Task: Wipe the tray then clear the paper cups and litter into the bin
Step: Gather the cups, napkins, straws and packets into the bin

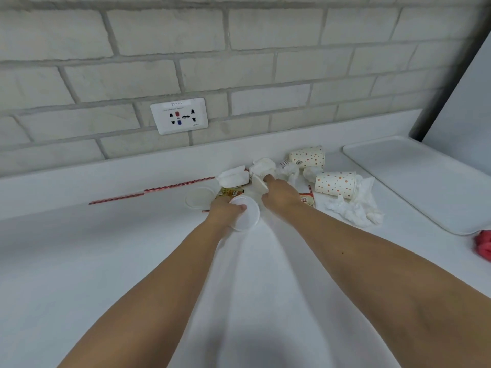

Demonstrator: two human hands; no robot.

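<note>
Left hand [227, 209]: grasps a white lid [245, 215], thumb pressed on its top, low over the worktop [132, 261].
Right hand [279, 193]: fingers curled round a folded napkin [258, 184] in the litter pile.
Paper cups: 2, dotted, lying on their sides on the worktop right of the hands, the far cup [308, 156] and the near cup [336, 183].
Tray [425, 176]: white, flat on the worktop, right of the cups.
Tissues [353, 208]: crumpled, touching the near cup.
Second lid [199, 197]: flat, just left of the left hand.
Straws [159, 188]: striped, near the wall.
Red cloth [485, 244]: right edge, beside the tray.
</note>
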